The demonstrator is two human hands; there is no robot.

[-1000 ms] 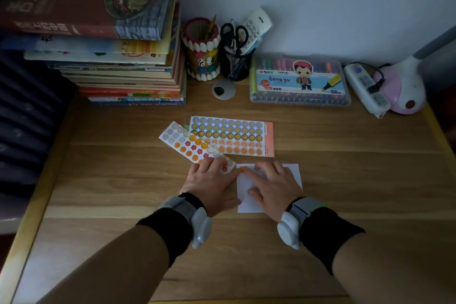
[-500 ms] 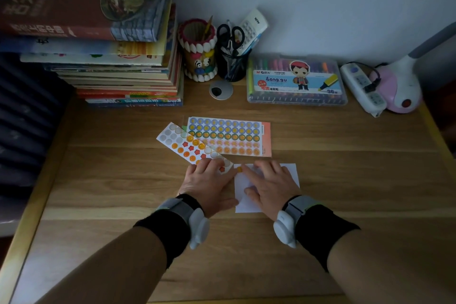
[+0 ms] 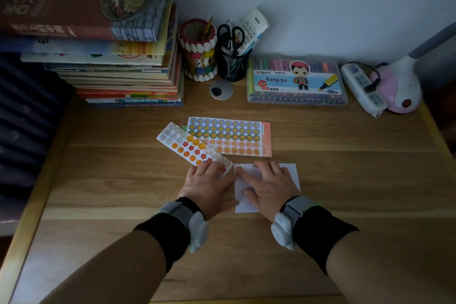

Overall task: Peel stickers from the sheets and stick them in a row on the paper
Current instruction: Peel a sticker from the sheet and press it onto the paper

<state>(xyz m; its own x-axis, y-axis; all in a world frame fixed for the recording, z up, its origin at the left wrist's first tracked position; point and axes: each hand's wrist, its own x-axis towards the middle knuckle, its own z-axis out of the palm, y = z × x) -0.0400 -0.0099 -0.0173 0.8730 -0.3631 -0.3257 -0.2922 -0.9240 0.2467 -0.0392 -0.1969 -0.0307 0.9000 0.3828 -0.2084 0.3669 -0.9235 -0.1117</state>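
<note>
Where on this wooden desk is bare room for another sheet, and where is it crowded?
Bare wood lies right of the white paper, in front of the clear plastic marker box, and left of the narrow white sticker sheet, in front of the book stack. The back edge is crowded.

Back left corner of the desk (image 3: 345,180): tall stack of books (image 3: 98,57). Along the back edge beside it: shell-trimmed pencil pot (image 3: 199,57), black mesh cup (image 3: 233,66) holding scissors (image 3: 230,33), round cable cap (image 3: 221,90), clear box of markers (image 3: 296,81). Back right corner: white power strip (image 3: 362,86) against a pink lamp (image 3: 404,86).
</note>
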